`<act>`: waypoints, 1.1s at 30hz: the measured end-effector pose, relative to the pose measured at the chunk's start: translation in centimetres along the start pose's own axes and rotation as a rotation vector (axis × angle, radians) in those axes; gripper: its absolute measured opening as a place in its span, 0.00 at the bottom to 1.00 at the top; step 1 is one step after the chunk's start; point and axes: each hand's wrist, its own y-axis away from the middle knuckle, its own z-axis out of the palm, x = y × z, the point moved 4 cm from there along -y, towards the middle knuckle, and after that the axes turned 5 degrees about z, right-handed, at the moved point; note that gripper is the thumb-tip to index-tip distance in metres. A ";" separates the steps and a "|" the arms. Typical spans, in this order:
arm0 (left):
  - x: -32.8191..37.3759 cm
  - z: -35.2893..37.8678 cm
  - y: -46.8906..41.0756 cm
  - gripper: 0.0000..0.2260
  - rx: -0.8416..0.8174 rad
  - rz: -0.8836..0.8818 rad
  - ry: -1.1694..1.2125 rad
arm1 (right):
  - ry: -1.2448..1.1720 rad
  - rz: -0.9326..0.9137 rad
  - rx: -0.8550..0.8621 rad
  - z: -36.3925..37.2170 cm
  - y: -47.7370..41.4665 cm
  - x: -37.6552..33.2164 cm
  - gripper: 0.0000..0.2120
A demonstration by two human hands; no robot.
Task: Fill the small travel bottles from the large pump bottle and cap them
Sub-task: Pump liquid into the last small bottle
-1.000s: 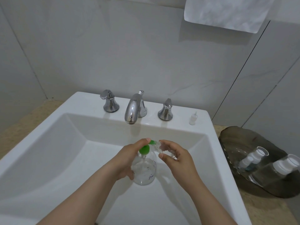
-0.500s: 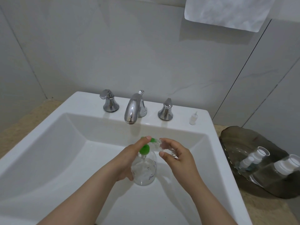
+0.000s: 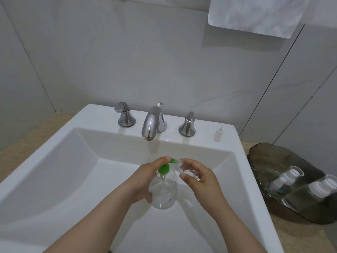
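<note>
Pump bottle [image 3: 165,192]: clear body, green pump head [image 3: 163,169], inside the basin of the white sink [image 3: 54,161], slightly right of centre. I cannot tell whether its base rests on the basin floor.

Left to right:

- Beige bench [image 3: 20,148] shows as a strip along the sink's left edge.
- Left tap handle [image 3: 125,115], chrome, on the back deck of the sink.
- Left hand [image 3: 145,179] grips the pump bottle from its left side. The fingers are curled round the clear body, and one fingertip lies on top of the green pump head.
- Chrome spout [image 3: 152,123] stands at the middle of the deck, well behind the hands.
- Small travel bottle [image 3: 185,170]: clear, uncapped and tilted, with its open neck up against the tip of the green nozzle.
- Right tap handle [image 3: 187,125], chrome, on the deck.
- Right hand [image 3: 199,178] pinches the small travel bottle between the thumb and curled fingers, just beside the pump head.
- Small pale cap [image 3: 218,134] with a thin tip stands upright near the deck's right corner, apart from the taps.
- White towel [image 3: 255,13] hangs on the wall, top right.
- Dark glass tray [image 3: 269,157] sits on the bench just right of the sink. Two clear bottles with white tops lie in it, a smaller one [image 3: 286,178] and a larger one [image 3: 319,189] further right.
</note>
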 end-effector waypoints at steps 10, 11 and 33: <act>-0.1 0.0 0.1 0.48 -0.053 -0.030 -0.009 | -0.025 -0.030 0.020 -0.2 0.0 -0.3 0.15; -0.1 0.0 0.1 0.48 -0.055 -0.028 -0.010 | -0.025 -0.029 0.020 -0.3 0.1 -0.3 0.15; -0.3 -0.1 -0.4 0.34 -0.002 -0.015 -0.051 | -0.018 -0.003 -0.001 0.0 0.0 -0.2 0.16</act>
